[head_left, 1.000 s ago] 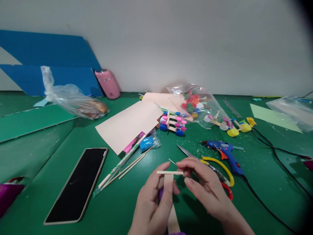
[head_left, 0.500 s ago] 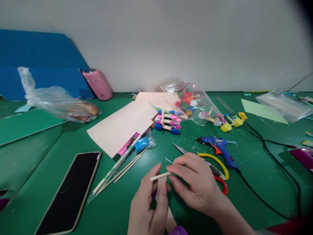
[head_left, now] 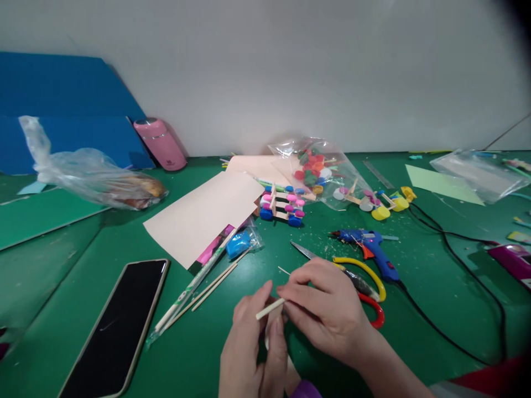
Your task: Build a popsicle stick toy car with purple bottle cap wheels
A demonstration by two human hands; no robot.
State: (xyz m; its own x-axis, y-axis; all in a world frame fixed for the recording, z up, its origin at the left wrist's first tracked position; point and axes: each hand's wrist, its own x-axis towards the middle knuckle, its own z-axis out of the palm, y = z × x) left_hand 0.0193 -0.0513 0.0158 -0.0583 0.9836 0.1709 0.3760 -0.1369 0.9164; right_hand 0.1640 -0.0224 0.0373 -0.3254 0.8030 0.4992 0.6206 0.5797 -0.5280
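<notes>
Near the bottom centre of the frame, a thin pale wooden stick is pinched between the fingertips of the right hand, its free end pointing toward the lower left. A flat pale wooden craft stick is gripped upright by the left hand, thumb and fingers closed around it, and the thin stick is laid across its top end. Both hands are held just above the green tabletop.

Just right of the right hand, scissors with yellow and red handles are seen lying flat, partly hidden by the fingers. Beyond them, right of centre, a blue hot-glue gun is laid on its side with a black cord trailing to the right. At the lower left, a black smartphone is placed face up. A beige sheet of card is spread at centre, with a small stick-and-bottle-cap model just to its right. A pink cylindrical flask is set against the wall at upper left.
</notes>
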